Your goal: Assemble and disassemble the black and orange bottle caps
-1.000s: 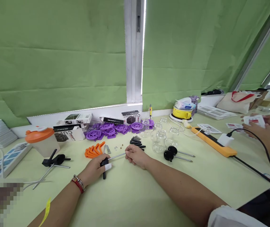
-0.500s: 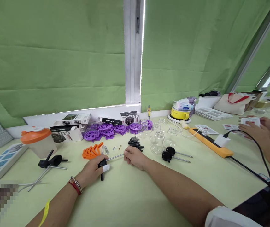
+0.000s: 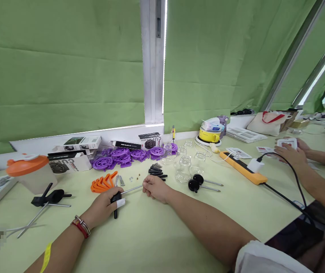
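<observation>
From my remote seat I log a shaker cup (image 3: 38, 182) with orange lid (image 3: 28, 166), far left; right of centre, a yellow pot (image 3: 207, 136), soft pack (image 3: 211, 126) atop — nearer, an orange power strip (image 3: 242, 168) bearing a white plug (image 3: 255, 166) — farther right, a tote bag (image 3: 262, 127); green sheeting (image 3: 74, 76) behind

"CUP HOLDER" reads across an upright carton (image 3: 150, 141) behind the purple parts (image 3: 120, 152); "CUP" marks a second carton (image 3: 73, 162) at their left. Lettering on a slim black box (image 3: 127, 145) behind them is illegible.

shiny metal rod (image 3: 132, 189), smooth plastic handle (image 3: 116, 198), glossy clear jars (image 3: 183, 171)
</observation>
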Tool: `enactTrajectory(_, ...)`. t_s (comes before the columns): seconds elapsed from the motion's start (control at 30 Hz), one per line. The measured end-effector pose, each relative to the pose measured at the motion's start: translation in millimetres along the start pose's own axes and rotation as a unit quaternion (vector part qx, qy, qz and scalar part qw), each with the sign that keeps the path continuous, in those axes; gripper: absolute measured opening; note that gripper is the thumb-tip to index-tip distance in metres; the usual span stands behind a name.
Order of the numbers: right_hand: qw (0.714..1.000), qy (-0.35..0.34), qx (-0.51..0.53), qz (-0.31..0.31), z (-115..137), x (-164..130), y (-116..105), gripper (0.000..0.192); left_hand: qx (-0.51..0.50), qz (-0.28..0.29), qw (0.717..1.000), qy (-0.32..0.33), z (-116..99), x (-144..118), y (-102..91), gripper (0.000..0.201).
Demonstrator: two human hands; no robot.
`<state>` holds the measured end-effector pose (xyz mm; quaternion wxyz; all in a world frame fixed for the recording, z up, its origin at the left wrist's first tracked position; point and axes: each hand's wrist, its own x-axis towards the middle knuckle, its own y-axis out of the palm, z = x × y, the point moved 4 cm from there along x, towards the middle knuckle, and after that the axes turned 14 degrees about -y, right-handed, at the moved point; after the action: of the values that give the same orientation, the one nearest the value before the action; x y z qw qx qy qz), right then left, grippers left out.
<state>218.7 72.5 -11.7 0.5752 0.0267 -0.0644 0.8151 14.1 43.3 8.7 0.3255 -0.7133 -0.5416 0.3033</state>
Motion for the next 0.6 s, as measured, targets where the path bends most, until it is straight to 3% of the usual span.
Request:
enactTrajectory(0.2, 1.0, 0.007, -0.013, 0.003, 1.8, -0.6, 0.8, 0.018, -0.004, -0.003, 1.0, 0.0, -0.4, -0.4, -0.4, 0.033)
enactTrajectory(0.43, 1.0, -0.004, -0.001, 0.012, -2.1, -1.2, -2.2, 0.005, 0.002, -0.006, 1.0, 0.003, -0.3, -0.5, 0.8, 0.03)
enactTrajectory(0.6, 1.0, 0.002, -0.004, 0.008, -2.1, -0.9, -1.5, 0.012, -0.001, -0.005, 1.0, 0.005, -0.9, -1.2, 0.0, 0.03)
